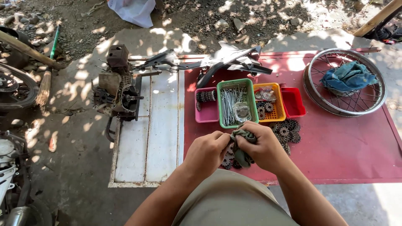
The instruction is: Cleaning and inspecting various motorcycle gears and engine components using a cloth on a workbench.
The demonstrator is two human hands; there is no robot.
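From the head view, both my forearms come up from the bottom edge and meet in front of my lap, over the near edge of the red counter [335, 150]. My right hand [261, 146] is curled over, its grip pressed tight around a bunched grey-green rag [242, 144] that wraps down between my two hands. My left hand [206, 152] is fisted just beside it, knuckles up, its grip pinching a dark toothed sprocket [228, 158] against the rag; only the sprocket's lower teeth show below my fingers. Just beyond my right hand lies a heap of more dark sprockets [288, 132] on the counter, touching one another. Farther out from my grip stands a row of small baskets side by side: a pink basket [206, 114] with a coiled chain piece, a green basket [222, 90] full of thin metal spokes, an orange basket [276, 111] with small gears and a plastic bag, and a red tray [293, 102]. Well off past my right hand, a spoked wheel rim [312, 90] lies flat with a blue cloth [347, 77] on it. Beyond my left hand, off the counter, a white panel [159, 129] lies on the ground, with an old engine [117, 88] at its far corner, and dark plastic bodywork [230, 58] rests behind the baskets.
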